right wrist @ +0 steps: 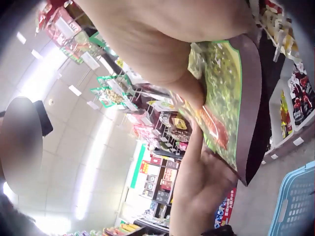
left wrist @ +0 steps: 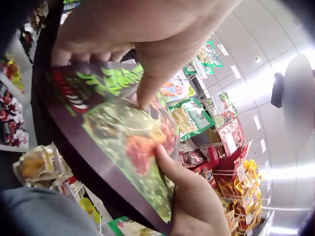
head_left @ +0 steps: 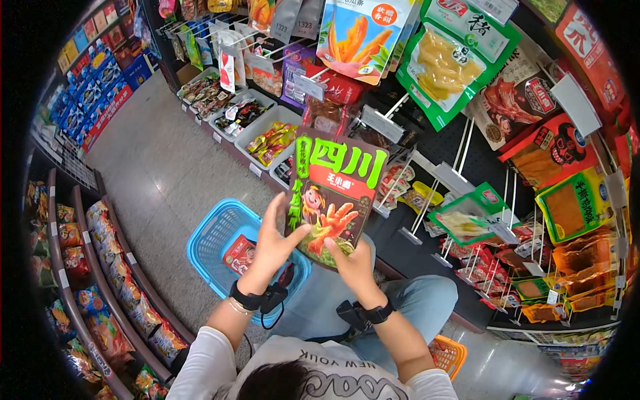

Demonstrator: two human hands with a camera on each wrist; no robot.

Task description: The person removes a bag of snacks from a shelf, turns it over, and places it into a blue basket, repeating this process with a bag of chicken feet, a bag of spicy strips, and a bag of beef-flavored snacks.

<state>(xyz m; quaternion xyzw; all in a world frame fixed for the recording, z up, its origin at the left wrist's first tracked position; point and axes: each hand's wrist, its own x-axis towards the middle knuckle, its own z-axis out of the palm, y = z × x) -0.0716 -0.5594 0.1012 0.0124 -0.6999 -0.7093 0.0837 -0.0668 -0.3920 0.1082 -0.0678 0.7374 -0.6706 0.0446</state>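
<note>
A dark snack bag with green lettering (head_left: 343, 193) is held upright between both hands in the head view. The left hand (head_left: 277, 233) grips its left side, thumb across the front; the right hand (head_left: 351, 260) grips the lower right edge, thumb on the front. In the left wrist view the bag (left wrist: 118, 132) fills the middle, with the left hand (left wrist: 147, 34) above and the right hand (left wrist: 194, 196) below. The right wrist view shows the bag (right wrist: 224, 98) between the right hand (right wrist: 162, 44) and the left hand (right wrist: 199, 187).
A blue basket (head_left: 213, 233) holding a red packet (head_left: 240, 255) stands on the floor beyond the forearms. Hooks with hanging packets (head_left: 447, 67) line the right, above grey bins (head_left: 243, 143). Curved snack shelves (head_left: 100, 280) stand left. An orange basket (head_left: 448, 357) sits behind the knee.
</note>
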